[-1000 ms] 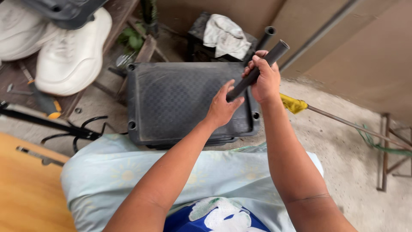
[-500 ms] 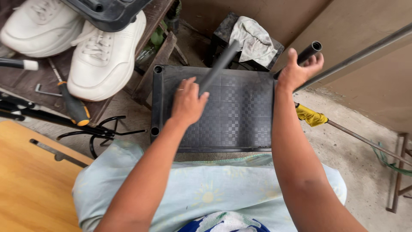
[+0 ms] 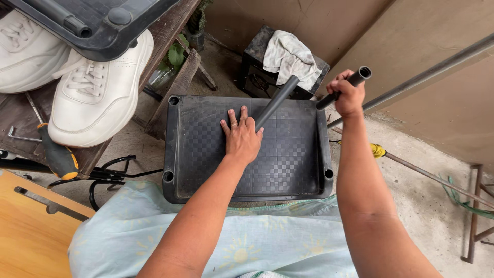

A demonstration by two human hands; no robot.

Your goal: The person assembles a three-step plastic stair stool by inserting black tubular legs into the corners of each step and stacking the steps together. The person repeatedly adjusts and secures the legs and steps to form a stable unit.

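Observation:
A black plastic tray-like shelf (image 3: 288, 170) with a checkered surface and corner sockets lies flat in front of my lap. My left hand (image 3: 241, 135) rests flat on its middle, fingers spread. A black tube (image 3: 278, 102) leans up from the shelf just right of that hand; whether the fingers touch it I cannot tell. My right hand (image 3: 348, 96) is closed around a second black tube (image 3: 359, 76) standing at the shelf's far right corner.
White sneakers (image 3: 98, 92) and another black shelf (image 3: 98, 20) sit on a wooden rack at left, with a screwdriver (image 3: 57, 154). A small black stool with a white rag (image 3: 289, 55) stands behind. A yellow-handled rod (image 3: 411, 164) lies on the concrete floor at right. A wooden board (image 3: 25, 226) is at lower left.
My hands separated: the left moved down flat onto the shelf's middle, the right carried its tube to the far right corner. The view shifted so the shelf sits more centred.

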